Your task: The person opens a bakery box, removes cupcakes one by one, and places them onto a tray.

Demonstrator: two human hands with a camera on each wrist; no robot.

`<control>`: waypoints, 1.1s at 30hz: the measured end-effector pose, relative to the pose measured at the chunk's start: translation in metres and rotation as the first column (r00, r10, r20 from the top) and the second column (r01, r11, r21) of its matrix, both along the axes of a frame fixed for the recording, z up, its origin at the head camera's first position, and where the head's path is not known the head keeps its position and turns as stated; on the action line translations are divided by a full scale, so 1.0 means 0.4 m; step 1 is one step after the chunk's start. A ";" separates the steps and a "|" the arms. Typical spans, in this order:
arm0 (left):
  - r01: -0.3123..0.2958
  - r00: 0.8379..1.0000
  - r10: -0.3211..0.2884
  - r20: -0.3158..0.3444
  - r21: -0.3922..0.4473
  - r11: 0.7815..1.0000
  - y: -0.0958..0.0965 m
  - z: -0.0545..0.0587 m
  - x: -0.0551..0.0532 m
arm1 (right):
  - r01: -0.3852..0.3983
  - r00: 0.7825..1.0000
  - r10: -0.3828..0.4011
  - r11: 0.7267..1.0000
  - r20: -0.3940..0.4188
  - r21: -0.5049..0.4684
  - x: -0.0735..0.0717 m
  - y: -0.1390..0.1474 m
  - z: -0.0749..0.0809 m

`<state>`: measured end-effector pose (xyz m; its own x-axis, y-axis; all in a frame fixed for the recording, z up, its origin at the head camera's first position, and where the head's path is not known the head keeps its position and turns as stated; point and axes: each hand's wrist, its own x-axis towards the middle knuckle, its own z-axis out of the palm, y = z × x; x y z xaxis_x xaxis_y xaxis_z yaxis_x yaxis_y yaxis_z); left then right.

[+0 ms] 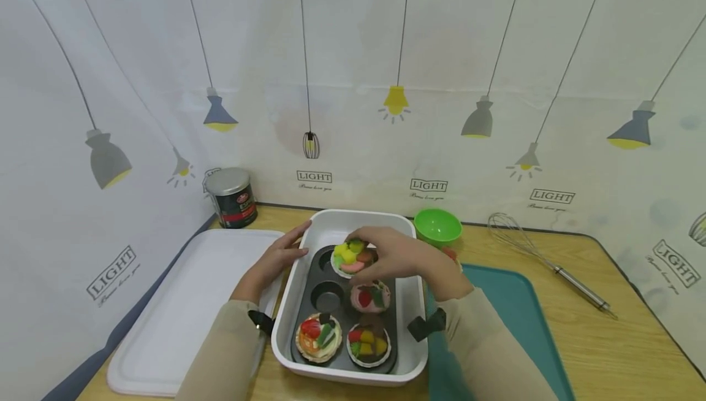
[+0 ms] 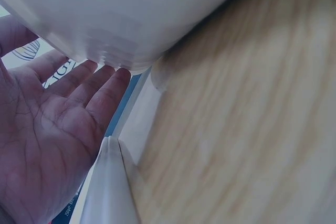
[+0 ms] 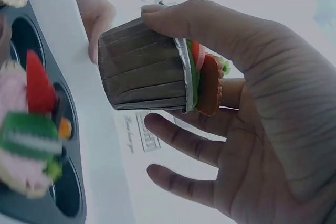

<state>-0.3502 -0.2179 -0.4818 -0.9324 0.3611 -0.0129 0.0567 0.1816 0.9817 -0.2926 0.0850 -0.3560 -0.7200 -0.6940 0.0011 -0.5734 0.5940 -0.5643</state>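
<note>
My right hand [image 1: 394, 255] holds a toy cupcake [image 1: 349, 259] above the far end of a dark muffin pan [image 1: 339, 319]. In the right wrist view its brown pleated wrapper is pinched between thumb and index finger, while the other fingers spread loosely. The pan lies inside a deep white tray [image 1: 281, 327]. Three fruit-topped cupcakes sit in its cups: a pink one [image 1: 371, 297], a chocolate one [image 1: 368, 346] and a cream one [image 1: 318, 338]. My left hand [image 1: 274, 264] grips the tray's left wall, thumb over the rim, fingers against the outside.
A white lid-like tray [image 1: 182, 309] lies at left, a dark tin [image 1: 234, 198] behind it. Right of the deep tray are a green bowl [image 1: 438, 226], a teal mat [image 1: 504, 303] and a whisk [image 1: 551, 266]. A reddish item [image 1: 450, 254] shows partly behind my right wrist.
</note>
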 end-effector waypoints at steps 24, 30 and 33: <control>-0.017 1.000 0.017 -0.012 0.008 1.000 -0.001 0.007 0.007 | 0.320 0.936 -0.342 0.926 -0.088 -0.200 0.032 0.419 -0.099; 0.000 1.000 0.000 -0.010 0.009 1.000 -0.002 0.001 0.005 | 0.382 0.910 -0.403 0.906 -0.097 -0.183 0.022 0.489 -0.107; -0.004 1.000 0.004 -0.007 0.003 1.000 -0.003 0.000 0.006 | 0.430 0.892 -0.444 0.890 -0.082 -0.150 0.020 0.516 -0.115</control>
<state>-0.3476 -0.2190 -0.4818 -0.9339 0.3575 -0.0052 0.0631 0.1792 0.9818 -0.2848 0.2914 -0.4021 -0.9403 -0.2979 0.1645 -0.3352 0.7278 -0.5982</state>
